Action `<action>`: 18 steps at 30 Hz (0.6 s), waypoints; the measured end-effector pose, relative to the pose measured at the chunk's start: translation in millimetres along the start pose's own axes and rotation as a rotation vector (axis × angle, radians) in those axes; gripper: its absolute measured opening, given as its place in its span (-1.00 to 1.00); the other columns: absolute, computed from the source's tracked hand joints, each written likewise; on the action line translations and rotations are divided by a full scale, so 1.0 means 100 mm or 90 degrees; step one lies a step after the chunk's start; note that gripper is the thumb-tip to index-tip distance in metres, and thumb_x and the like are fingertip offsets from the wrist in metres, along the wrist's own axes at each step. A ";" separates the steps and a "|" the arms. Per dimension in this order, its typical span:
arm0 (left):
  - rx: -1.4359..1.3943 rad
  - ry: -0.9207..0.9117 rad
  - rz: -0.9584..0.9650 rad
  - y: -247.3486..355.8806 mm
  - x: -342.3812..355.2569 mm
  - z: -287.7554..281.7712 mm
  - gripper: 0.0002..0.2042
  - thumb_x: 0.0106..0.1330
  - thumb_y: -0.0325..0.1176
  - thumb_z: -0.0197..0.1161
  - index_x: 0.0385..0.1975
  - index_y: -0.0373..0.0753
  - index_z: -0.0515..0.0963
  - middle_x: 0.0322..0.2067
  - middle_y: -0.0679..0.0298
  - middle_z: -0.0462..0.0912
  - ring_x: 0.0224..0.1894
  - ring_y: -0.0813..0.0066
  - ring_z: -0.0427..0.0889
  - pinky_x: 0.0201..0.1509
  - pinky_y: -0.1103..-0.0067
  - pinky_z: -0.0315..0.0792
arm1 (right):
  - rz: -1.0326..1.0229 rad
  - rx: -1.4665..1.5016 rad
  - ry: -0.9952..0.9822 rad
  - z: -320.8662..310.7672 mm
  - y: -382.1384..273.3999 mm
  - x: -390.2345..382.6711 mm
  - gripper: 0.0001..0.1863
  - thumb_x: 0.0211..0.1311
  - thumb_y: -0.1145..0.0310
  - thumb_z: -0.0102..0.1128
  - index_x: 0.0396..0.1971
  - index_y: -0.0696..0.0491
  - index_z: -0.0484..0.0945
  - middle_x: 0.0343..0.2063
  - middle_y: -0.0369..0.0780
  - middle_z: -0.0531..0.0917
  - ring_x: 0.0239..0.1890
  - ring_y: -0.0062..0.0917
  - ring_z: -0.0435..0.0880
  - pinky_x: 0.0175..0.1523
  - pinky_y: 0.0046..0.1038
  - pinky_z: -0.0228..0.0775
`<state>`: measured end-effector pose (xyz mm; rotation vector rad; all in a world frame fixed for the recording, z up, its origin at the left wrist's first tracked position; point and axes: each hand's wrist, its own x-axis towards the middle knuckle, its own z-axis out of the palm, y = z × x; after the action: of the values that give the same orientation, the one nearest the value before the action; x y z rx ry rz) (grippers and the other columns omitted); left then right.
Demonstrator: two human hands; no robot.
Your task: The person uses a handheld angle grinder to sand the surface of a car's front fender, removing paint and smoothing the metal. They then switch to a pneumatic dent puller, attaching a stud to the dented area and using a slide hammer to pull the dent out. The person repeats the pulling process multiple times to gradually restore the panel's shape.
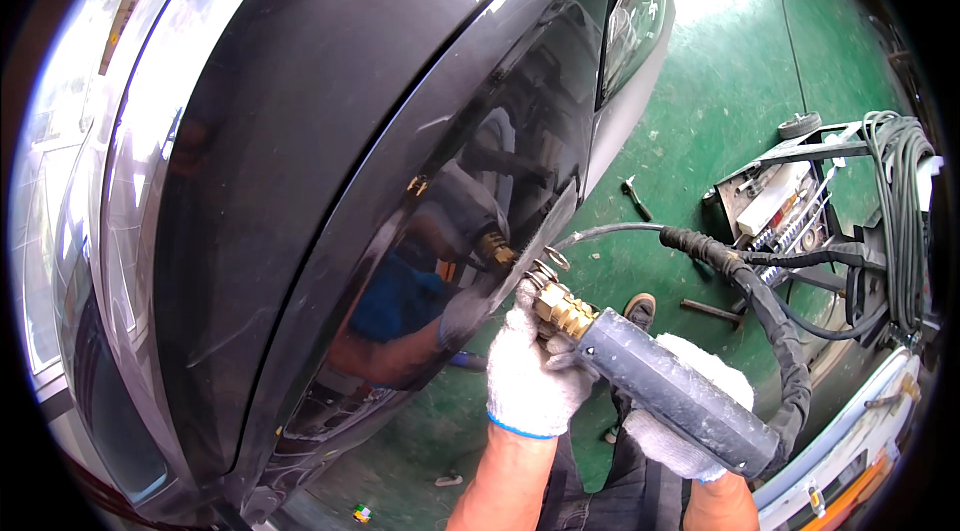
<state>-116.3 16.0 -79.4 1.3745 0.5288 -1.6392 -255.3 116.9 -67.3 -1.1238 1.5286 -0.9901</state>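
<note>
My left hand (535, 381), in a white knit glove, closes its fingers around the front of a spot-welding gun with a dark grey body (680, 386). Brass fittings (565, 313) and small metal rings (553, 259) are at its front end. My right hand (712, 371), also gloved, wraps around the grey body, which partly hides it. The gun's tip is close to a dull, scraped patch (540, 243) on the edge of a glossy dark car fender (470, 191); whether they touch, I cannot tell. A thick wrapped cable (782, 351) runs from the gun's rear.
The car's hood (300, 81) fills the left, its headlight (632, 26) farther off. On the right, a tool cart (745, 193) carries tools, beside coiled grey cable (895, 221). A metal bar (712, 311) and a small tool (634, 199) lie on the green floor. My shoe (640, 309) shows below.
</note>
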 end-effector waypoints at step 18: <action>-0.106 -0.305 -0.028 0.08 0.27 -0.45 -0.71 0.47 -0.20 0.12 -0.07 -0.31 0.53 -0.24 0.15 0.57 -0.22 0.35 0.56 -0.11 0.47 0.53 | 0.163 0.198 0.001 0.05 -0.07 -0.03 -0.48 0.08 0.37 0.43 0.05 0.26 0.57 -0.16 -0.11 0.73 -0.23 -0.42 0.74 -0.10 -0.44 0.58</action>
<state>-84.0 37.8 -116.2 0.8132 0.4003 -1.8379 -248.8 117.9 -61.3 -0.6910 1.4197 -1.0079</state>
